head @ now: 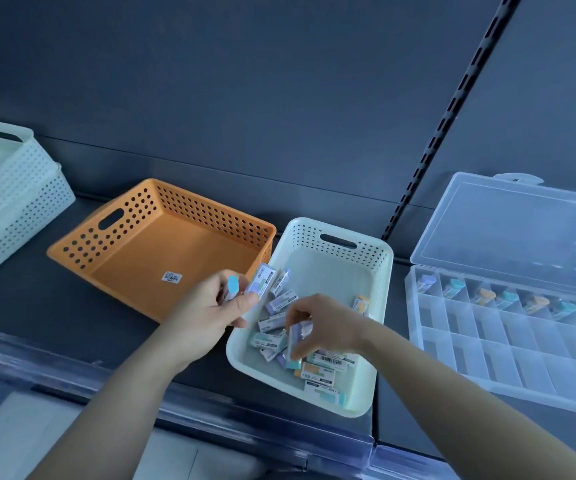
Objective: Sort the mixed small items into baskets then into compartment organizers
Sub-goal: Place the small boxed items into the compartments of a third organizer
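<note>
A pale white basket (380, 289) on the dark shelf holds several small wrapped erasers (317, 372). My left hand (210, 313) hovers at the basket's left rim, shut on a few erasers (260, 280), one with a blue end. My right hand (324, 323) reaches into the basket and pinches a purple-ended eraser (297, 337). To the right lies a clear compartment organizer (508, 358) with its lid up; its back row holds several erasers (508, 297), one per cell. An orange basket (141, 244) sits empty to the left.
A stack of white perforated baskets (5, 202) stands at the far left. The shelf's back wall carries a slotted upright rail (452, 112). A clear price strip (245, 434) runs along the shelf's front edge.
</note>
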A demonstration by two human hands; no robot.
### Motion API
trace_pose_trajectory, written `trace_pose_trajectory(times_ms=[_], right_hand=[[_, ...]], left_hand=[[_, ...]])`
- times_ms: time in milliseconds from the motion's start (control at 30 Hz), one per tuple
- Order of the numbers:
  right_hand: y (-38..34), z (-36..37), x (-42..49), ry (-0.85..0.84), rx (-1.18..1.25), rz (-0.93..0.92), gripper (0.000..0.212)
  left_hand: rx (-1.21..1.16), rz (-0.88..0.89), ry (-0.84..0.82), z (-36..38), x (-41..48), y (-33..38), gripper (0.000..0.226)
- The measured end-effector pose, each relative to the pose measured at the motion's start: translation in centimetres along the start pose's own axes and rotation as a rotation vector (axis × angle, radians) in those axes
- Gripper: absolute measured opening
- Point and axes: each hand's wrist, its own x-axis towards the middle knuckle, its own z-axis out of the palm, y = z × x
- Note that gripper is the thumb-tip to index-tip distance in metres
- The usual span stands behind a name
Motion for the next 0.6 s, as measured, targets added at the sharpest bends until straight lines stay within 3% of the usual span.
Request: trace_pose_trajectory(times_ms=[167,267,400,600], right_hand=[[0.3,-2.8,-2.3,0.266,0.261,0.079,0.024],[1.7,-4.6,-4.9,0.41,0.726,0.084,0.014],[4.9,-6.7,-8.8,0.57,1.252,0.038,0.025],[11.1,-8.8,-13.5,0.833,1.101,0.154,0.013]], left_hand=[[-0.076,0.048,-0.043,1.5,0.2,1.2,0.018],[-0.11,0.105,-0.039,3.8,1.1,2.6,0.013],[-0.016,0.214,-0.006,8.1,2.9,4.9,0.009],[0.232,0.358,-0.127,15.7,5.9,8.3,0.004]])
